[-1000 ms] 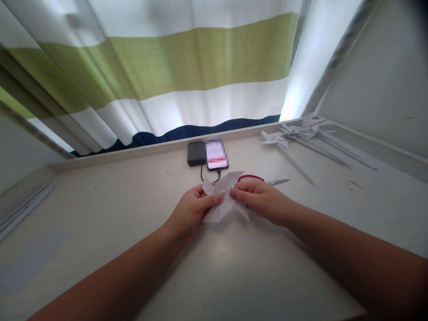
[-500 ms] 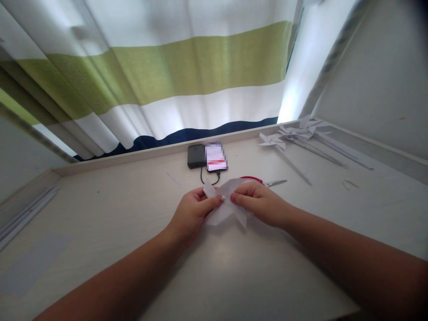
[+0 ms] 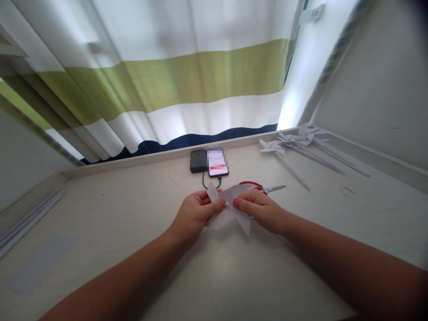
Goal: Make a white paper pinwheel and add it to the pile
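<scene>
A white folded paper pinwheel (image 3: 228, 215) is held just above the pale table (image 3: 133, 232), near its middle. My left hand (image 3: 197, 213) pinches its left side, thumb on top at the centre. My right hand (image 3: 257, 208) pinches the right side, fingertips meeting the left thumb at the centre, where a small white pin head shows. Two of the pinwheel's points stick up behind the fingers and one hangs down below them.
Red-handled scissors (image 3: 264, 188) lie just behind my right hand. A dark power bank (image 3: 198, 161) and a phone (image 3: 217, 162) joined by a cable sit near the striped curtain (image 3: 167, 80). Several finished pinwheels on sticks (image 3: 301, 145) lie at the far right. Paper strips (image 3: 26, 220) lie at the left edge.
Both hands keep their pinch on the pinwheel and have barely shifted. The view has tilted up a little, so everything sits slightly lower in the frame.
</scene>
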### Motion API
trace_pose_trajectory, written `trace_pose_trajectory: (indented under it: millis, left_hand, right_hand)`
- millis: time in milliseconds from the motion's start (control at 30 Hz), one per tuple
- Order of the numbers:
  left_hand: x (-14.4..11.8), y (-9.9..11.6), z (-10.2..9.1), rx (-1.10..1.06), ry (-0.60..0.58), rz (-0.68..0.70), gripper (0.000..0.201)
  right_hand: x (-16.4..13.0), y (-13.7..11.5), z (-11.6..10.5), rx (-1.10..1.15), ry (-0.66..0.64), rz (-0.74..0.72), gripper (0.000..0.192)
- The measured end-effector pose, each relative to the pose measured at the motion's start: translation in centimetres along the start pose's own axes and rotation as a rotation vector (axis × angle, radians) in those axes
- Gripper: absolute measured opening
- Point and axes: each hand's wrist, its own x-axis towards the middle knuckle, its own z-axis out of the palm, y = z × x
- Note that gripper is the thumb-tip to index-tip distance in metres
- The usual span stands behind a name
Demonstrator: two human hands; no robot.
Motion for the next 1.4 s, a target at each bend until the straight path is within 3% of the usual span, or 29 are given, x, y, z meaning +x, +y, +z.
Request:
trace_pose_trajectory:
  millis: [100,167,300,567,767,900,1133,1400]
  left_hand:
    - [-0.4,0.3,0.2,0.097,0.016,0.021,0.039]
    - [-0.6,0.6,0.4,0.156,0.004,0.036,0.036]
    - [-0.9,0.8,0.5,0.214,-0.004,0.060,0.034]
    - [-0.5,0.7,0.3,0.208,0.027,0.035,0.037]
    - [0.4,0.4,-0.4,0.190,0.092,0.124,0.029]
    - [0.5,0.5,-0.6,0.280,0.138,0.158,0.026]
    - [0.0,1.1,-0.1,0.425,0.114,0.248,0.017]
    - [0.2,0.4,-0.4,0.326,-0.020,0.142,0.024]
  right_hand:
    - [0.2,0.1,-0.2,0.019,0.028,-0.109,0.031]
    - [0.3,-0.1,-0.2,0.007,0.120,-0.156,0.028]
    - [0.2,-0.4,0.0,-0.031,0.274,-0.084,0.026]
    - [0.1,-0.5,0.1,-0.122,0.330,-0.063,0.025]
    - [0.2,-0.4,-0.3,-0.164,0.426,-0.074,0.027]
    - [0.3,-0.2,-0.2,-0.150,0.427,-0.034,0.029]
    - [0.5,0.1,-0.1,-0.037,0.333,0.047,0.028]
    - [0.4,0.2,-0.3,-0.126,0.411,0.045,0.026]
